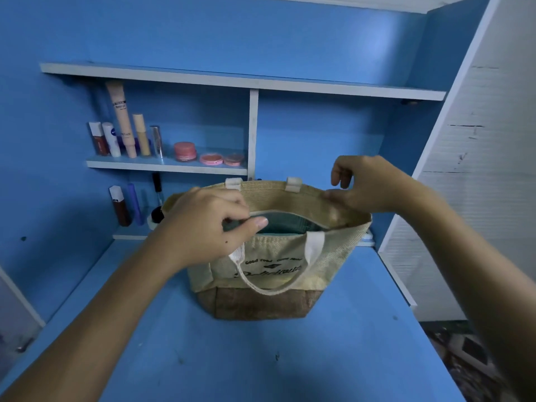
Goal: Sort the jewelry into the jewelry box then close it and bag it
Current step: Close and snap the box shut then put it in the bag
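1. Blue desk surface (232,358) lies nearest, bearing a woven tote bag (269,274) upright near its back edge.
2. Tote bag mouth stands open; a teal jewelry box (285,224) sits inside, partly visible.
3. Left hand (208,227) pinches the bag's near rim, thumb and fingers curled on it.
4. Right hand (365,184) pinches the far rim between thumb and forefinger.
5. Cosmetics (124,132) stand on a shelf (162,166) behind.

Bag (275,256): coarse woven straw-like fabric, matt; base band (261,306) darker brown, rougher weave; handle (314,248) white cloth webbing. Desk (232,358) under the bag: smooth painted blue, slight sheen. Jars (184,150) behind the bag: glossy pink plastic.
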The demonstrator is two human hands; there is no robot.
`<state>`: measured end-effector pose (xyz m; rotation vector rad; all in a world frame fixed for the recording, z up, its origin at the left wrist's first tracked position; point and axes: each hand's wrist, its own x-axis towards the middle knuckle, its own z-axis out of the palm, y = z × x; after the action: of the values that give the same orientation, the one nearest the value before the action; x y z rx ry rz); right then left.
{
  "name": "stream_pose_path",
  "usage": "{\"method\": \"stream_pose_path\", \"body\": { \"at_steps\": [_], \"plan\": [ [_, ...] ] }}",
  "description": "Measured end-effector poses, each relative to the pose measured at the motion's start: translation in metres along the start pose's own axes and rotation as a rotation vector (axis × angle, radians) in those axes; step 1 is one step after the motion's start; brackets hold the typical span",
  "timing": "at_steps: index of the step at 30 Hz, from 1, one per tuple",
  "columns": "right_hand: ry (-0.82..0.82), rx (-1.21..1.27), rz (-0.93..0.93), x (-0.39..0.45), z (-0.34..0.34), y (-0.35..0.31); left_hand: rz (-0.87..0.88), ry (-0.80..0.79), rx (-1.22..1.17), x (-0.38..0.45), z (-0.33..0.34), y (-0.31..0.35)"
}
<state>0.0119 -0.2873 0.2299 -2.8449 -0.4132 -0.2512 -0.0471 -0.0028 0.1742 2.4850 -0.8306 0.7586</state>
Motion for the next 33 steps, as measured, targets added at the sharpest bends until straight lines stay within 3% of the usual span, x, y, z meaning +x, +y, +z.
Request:
{"method": "stream_pose_path", "body": {
  "at_steps": [7, 12, 17, 33],
  "plan": [
    [-0.263, 0.283, 0.295, -0.022, 0.006, 0.025, -0.1, -0.319, -0.128, 0.056, 0.012, 0.025],
    [-0.319, 0.559, 0.354, -0.031, 0.009, 0.024, -0.078, -0.442, -0.167, 0.1, 0.046, 0.05],
    [-0.327, 0.645, 0.384, -0.031, 0.007, 0.027, -0.052, -0.618, -0.06, 0.123, 0.074, 0.065],
    [-0.343, 0.638, 0.382, -0.027, 0.007, 0.032, -0.22, -0.575, 0.0, 0.132, 0.097, 0.087]
  ]
}}
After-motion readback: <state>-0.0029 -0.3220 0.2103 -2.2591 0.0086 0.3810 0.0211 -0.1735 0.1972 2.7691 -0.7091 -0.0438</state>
